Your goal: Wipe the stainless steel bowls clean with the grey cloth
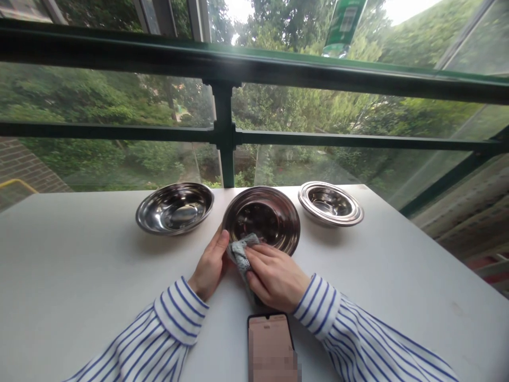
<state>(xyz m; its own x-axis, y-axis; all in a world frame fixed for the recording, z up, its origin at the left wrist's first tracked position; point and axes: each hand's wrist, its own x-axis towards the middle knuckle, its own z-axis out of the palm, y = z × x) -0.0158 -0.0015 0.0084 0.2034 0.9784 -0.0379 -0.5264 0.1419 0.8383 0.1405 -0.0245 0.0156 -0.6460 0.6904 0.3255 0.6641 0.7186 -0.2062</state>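
Note:
A shiny metal bowl (280, 217) stands tilted in the middle, its inside facing me. My left hand (210, 263) grips the bowl's lower left side, thumb on the rim and the other fingers hidden behind. Pinched in my right hand (274, 276) is a crumpled grey-green cloth (242, 253), pressed against the bowl's near inner rim. Part of the cloth hangs below the rim. To the left sits a wide metal bowl (175, 209). On the right is a smaller wide-rimmed metal bowl (331, 204), seemingly stacked with another.
The white table (99, 286) ends at a window with a dark green railing (225, 132). A phone (271, 345) lies near my right wrist at the front. Above the upper rail there is a green-labelled bottle (345, 26).

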